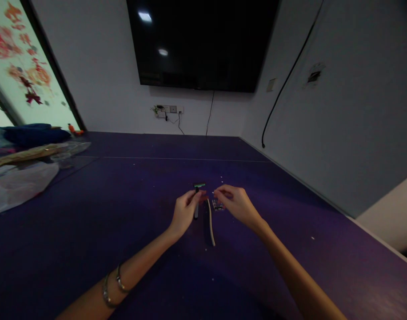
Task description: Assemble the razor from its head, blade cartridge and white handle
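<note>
A razor [196, 210] with a dark handle and a green-striped head stands roughly upright in the view, its handle pinched between the thumb and fingers of my left hand [182, 212]. To the right, my right hand [237, 203] has its thumb and fingertips drawn together in a pinch; whatever they hold is too small to make out. Just below those fingertips is a small clear, shiny piece [218, 205], partly hidden by the hand. Between and below both hands, a thin pale strip [211, 224] lies lengthwise on the purple surface [140, 249].
Small white specks dot the surface. Plastic bags [23, 182] and folded dark-blue cloth [35, 134] are piled at the left. A large screen [203, 44] hangs on the far wall above sockets [173, 109]. A black cable [290, 73] hangs along the right wall.
</note>
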`<state>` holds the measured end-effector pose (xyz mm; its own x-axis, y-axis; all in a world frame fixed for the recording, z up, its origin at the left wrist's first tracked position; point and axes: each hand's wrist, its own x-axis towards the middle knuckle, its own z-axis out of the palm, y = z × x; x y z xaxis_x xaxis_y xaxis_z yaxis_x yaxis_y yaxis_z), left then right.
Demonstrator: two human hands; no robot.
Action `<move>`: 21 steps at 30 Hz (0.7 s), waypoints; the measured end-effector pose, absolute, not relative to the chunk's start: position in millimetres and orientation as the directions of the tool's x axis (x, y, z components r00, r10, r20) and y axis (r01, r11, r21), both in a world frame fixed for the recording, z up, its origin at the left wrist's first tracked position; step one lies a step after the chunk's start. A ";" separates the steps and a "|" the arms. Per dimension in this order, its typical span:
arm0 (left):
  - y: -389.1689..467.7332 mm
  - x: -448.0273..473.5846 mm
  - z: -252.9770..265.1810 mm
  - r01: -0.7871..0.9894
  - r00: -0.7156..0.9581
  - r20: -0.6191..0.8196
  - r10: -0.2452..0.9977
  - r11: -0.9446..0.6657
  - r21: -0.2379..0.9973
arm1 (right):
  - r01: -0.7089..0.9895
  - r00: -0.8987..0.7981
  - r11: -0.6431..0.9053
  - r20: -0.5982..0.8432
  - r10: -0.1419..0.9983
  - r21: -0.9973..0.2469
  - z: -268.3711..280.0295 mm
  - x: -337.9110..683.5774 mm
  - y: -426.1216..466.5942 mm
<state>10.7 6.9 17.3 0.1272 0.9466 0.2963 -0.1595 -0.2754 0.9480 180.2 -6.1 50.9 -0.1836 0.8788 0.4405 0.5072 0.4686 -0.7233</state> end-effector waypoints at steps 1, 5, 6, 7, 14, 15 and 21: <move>8.8 10.3 16.4 -0.141 0.118 0.314 0.942 -0.297 0.944 | 0.528 -0.207 0.466 0.424 0.882 -0.710 48.7 178.6 -6.4; 12.6 8.5 13.8 -0.038 0.106 0.360 0.927 -0.358 0.933 | 0.580 -0.326 0.484 0.358 0.875 -0.655 43.2 167.6 -11.7; 12.6 8.1 13.7 -0.014 0.106 0.363 0.926 -0.363 0.932 | 0.588 -0.354 0.491 0.342 0.871 -0.643 42.1 164.1 -13.3; 12.5 7.8 13.8 0.003 0.108 0.361 0.926 -0.364 0.931 | 0.596 -0.378 0.496 0.325 0.867 -0.631 40.7 160.4 -14.7; 14.1 10.9 9.4 0.022 0.154 0.305 0.940 -0.312 0.950 | 0.637 -0.367 0.464 0.287 0.885 -0.616 22.1 138.3 -16.1; 16.2 11.1 8.3 0.028 0.169 0.285 0.943 -0.294 0.955 | 0.644 -0.355 0.457 0.290 0.889 -0.614 19.7 137.1 -15.4; 46.0 -11.6 14.4 0.286 0.222 -0.011 0.975 -0.054 0.957 | 0.751 -0.257 0.298 0.155 0.954 -0.589 6.9 140.2 -3.9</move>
<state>-11.6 46.0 14.4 0.2218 0.9750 -0.0110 0.2856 -0.0542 0.9568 140.2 -3.9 6.9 -0.2571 0.9538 0.1553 0.7514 0.2984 -0.5886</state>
